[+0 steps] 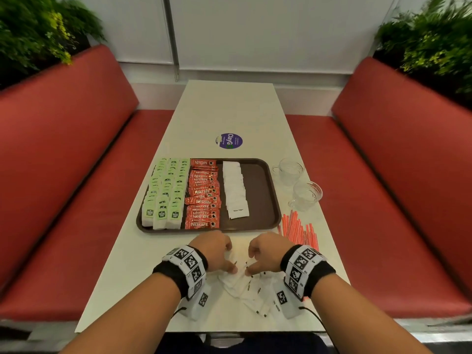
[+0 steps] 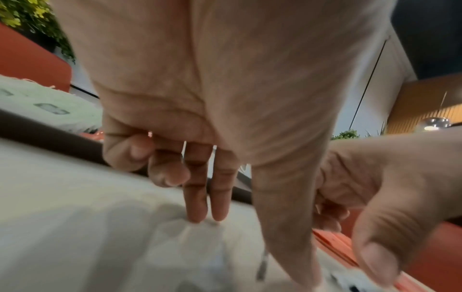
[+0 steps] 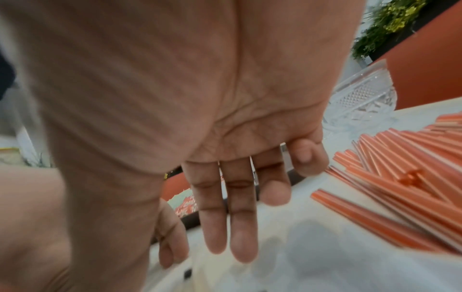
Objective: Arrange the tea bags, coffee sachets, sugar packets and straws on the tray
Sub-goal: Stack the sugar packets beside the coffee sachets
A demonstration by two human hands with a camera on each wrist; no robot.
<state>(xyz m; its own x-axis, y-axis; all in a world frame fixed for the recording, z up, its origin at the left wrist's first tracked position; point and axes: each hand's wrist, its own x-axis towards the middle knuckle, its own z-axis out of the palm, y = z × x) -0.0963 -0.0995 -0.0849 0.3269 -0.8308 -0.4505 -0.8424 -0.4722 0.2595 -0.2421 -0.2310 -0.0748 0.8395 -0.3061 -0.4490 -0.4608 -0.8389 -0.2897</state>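
Brown tray [image 1: 263, 190] sits mid-table on the white table [image 1: 229, 111], long side toward the person. On it, L to R: green-tagged tea bags [image 1: 166, 192] in three overlapping rows, red Nescafe coffee sachets [image 1: 203, 198] in one overlapping column, then a column of white sugar packets [image 1: 235, 190], nearest one reading "White Sugar". Right third of the tray is bare.

More loose sugar packets [image 1: 245, 287] lie in a messy pile on the table near the front edge, between and under both wrists. Left hand [image 1: 217, 251] hovers over the pile's left side; in the left wrist view [image 2: 200, 118] the index and middle fingers are straight, tips down on a white packet, ring and little finger curled in, thumb stretched toward the pile. Right hand [image 1: 268, 251] mirrors it on the right side; in the right wrist view [image 3: 225, 138] the fingers are mostly straight and close together over the packets, little finger bent. Whether either hand actually pinches a packet, can't tell: tips are blurred and partly hidden.

Red-and-white striped straws [image 1: 297, 229] lie in a loose heap on the table just beside the tray's front-right corner, right of the right hand. Two clear glass cups [image 1: 298, 182] stand on the table along the tray's right side. Round purple sticker [image 1: 229, 141] on the table beyond the tray. Red bench seats [image 1: 76, 162] both sides, w/ green plants [image 1: 38, 29] behind them.
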